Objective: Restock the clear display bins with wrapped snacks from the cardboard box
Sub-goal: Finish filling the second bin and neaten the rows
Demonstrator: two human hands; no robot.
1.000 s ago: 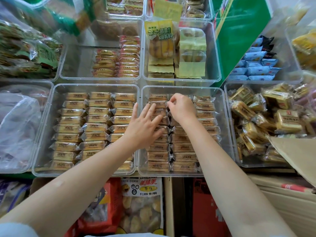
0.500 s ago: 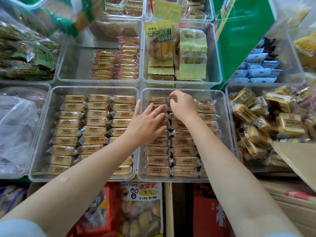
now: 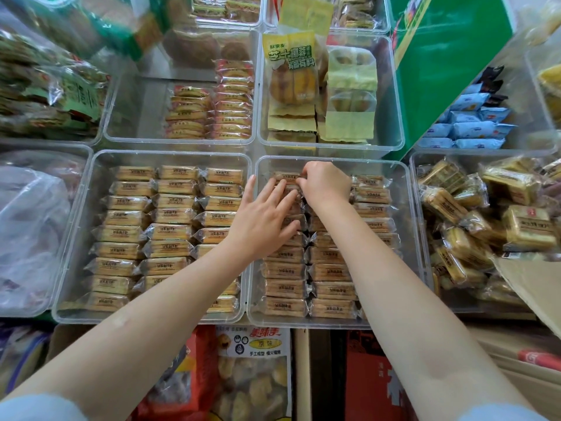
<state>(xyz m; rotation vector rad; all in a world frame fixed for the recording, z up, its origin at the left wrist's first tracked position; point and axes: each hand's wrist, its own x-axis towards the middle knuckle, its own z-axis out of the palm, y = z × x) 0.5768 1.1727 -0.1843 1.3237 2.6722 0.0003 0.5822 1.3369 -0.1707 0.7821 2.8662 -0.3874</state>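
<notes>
I see a shop display of clear bins packed edge to edge, and I'll place everything from the middle bin (image 3: 406, 208) where both hands work. Left of it, a matching bin (image 3: 76, 238) holds three tidy columns of wrapped snacks (image 3: 170, 217), labels up, I'd judge so shoppers can read them. Over the middle bin's left column the left hand (image 3: 261, 220) lies flat with fingers straight, pressing the packets, probably to keep the row from shifting. At the bin's far edge the right hand (image 3: 326, 185) is curled, fingertips pinching a wrapped snack (image 3: 285, 177) into the top of the column. Right of the bin sits a jumbled bin (image 3: 422, 268) of loose packets. Only a tan cardboard flap (image 3: 534, 287) shows at the right edge; I cannot see the rest of the box. The right hand hides the packets beneath it.
</notes>
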